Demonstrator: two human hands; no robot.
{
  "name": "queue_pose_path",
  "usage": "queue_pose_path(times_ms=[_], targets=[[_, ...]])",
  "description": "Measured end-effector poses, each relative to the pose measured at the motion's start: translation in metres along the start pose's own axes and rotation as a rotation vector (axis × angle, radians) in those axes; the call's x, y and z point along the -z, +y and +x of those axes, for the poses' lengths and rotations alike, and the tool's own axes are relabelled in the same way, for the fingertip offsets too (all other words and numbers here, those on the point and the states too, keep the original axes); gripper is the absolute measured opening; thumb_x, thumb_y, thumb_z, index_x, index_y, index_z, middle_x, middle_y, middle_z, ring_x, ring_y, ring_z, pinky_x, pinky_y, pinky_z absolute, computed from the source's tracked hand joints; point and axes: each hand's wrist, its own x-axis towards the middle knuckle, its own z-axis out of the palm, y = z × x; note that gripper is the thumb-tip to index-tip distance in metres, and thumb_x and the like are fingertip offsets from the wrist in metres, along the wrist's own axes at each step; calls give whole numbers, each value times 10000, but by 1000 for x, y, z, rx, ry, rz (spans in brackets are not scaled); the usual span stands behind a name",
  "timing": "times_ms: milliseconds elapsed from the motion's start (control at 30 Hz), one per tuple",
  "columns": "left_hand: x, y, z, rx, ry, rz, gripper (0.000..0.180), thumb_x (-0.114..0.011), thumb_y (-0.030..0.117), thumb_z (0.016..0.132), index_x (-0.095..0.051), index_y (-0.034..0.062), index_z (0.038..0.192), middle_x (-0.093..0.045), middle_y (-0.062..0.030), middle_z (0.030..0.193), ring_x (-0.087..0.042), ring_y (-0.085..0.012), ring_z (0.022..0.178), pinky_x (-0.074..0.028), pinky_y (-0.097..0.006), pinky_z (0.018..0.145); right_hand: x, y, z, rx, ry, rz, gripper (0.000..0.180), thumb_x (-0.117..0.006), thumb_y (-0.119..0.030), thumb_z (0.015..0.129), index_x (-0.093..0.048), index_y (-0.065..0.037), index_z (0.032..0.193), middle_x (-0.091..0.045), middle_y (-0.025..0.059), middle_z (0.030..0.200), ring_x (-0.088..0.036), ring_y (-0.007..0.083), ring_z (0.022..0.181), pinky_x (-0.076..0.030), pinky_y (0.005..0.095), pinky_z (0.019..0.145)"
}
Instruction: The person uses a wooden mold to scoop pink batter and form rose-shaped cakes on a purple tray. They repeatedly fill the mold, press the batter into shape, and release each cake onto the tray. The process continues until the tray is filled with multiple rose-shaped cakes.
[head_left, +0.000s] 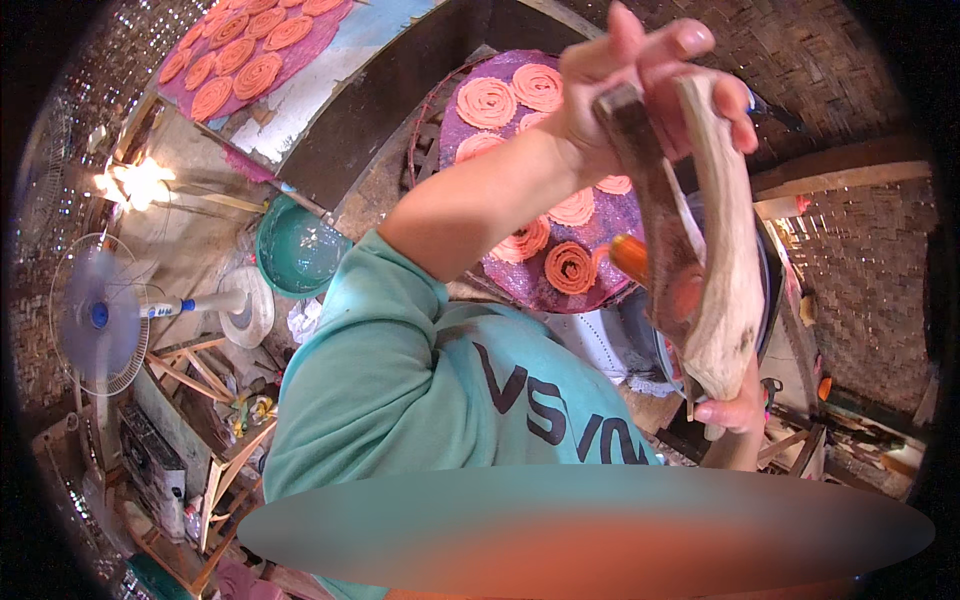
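Clenches the left hand [640, 70] round the upper ends of the two-armed wooden press [730, 250], fingers wrapped over both arms. Closes the right hand [735, 410] round the lower end, thumb side up. Holds the press raised and tilted, off any bench and above the round purple tray [470, 140].

Best to squeeze evenly from the top and steady the foot with the lower hand, so that the orange dough [628, 256] showing between the arms comes out as one unbroken rope. Better to lower the nozzle close over a bare patch of tray before pressing, and to keep clear of the finished orange coils [570, 266].

Farther off: a green basin [300, 250], a standing fan [100, 315] and a second tray of coils [318, 45].
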Motion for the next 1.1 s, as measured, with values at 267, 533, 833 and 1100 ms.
queue_pose_path(times_ms=[267,533,833,1100], targets=[[-27,-1,-28,-11,4,-63,443,-418,604,857,-458,215,1066,-588,-170,1038,-541,-393,1039,-416,-533,880,-12,2,-1,17,-111,13,832,-824,-256,469,-504,77,1161,-588,88,1074,-539,167,972,-397,284,874],[-5,-25,-23,85,43,-187,488,-445,631,827,-454,191,1039,-612,-132,978,-556,-360,992,-412,-502,877,0,10,-16,63,87,-208,787,-796,-330,470,-543,75,1095,-631,92,954,-584,168,870,-434,291,813],[32,-22,-21,305,238,-364,829,-310,748,793,-425,119,1320,-555,-185,1194,-398,-415,1227,-221,-562,1051,-3,34,5,197,208,-290,801,-778,-314,504,-523,56,1167,-611,136,1071,-573,202,1004,-416,321,897],[31,-12,-12,254,38,-258,753,-155,672,869,-339,161,1392,-512,-93,853,-527,-304,913,-170,-563,1054,1,50,17,230,183,-284,796,-775,-331,489,-543,27,1162,-617,144,1049,-589,222,985,-423,318,884]])
